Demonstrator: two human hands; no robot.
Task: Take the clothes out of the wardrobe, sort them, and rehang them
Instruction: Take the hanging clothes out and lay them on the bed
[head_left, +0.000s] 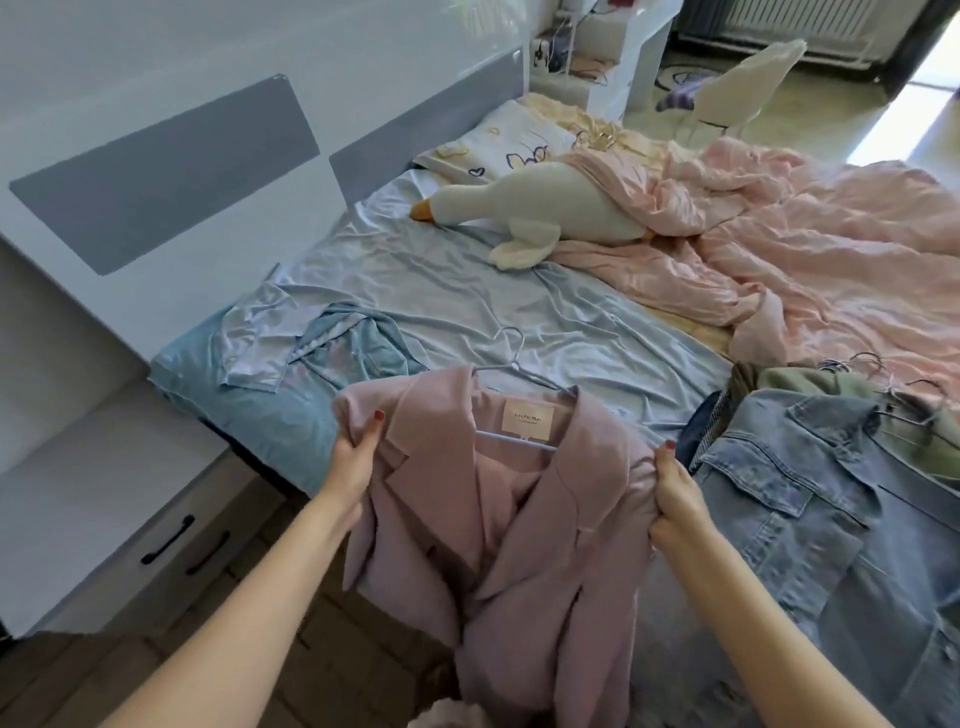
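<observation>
Pink blazer (498, 499) on a pale hanger (511, 366) is held up over the near edge of the bed (467, 306), its collar and the hanger hook pointing away from the person and its long axis running from the hook down toward the floor. One shoulder is pinched by the left hand (356, 457), thumb on top of the cloth, and the other shoulder is gripped by the right hand (675, 506), fingers curled into the fabric. A denim jacket (810, 499) is laid flat just to the right of the right hand, with an olive garment (810, 384) beyond it. Beyond the left hand a light blue satin garment (291, 343) is spread on the sheet.
</observation>
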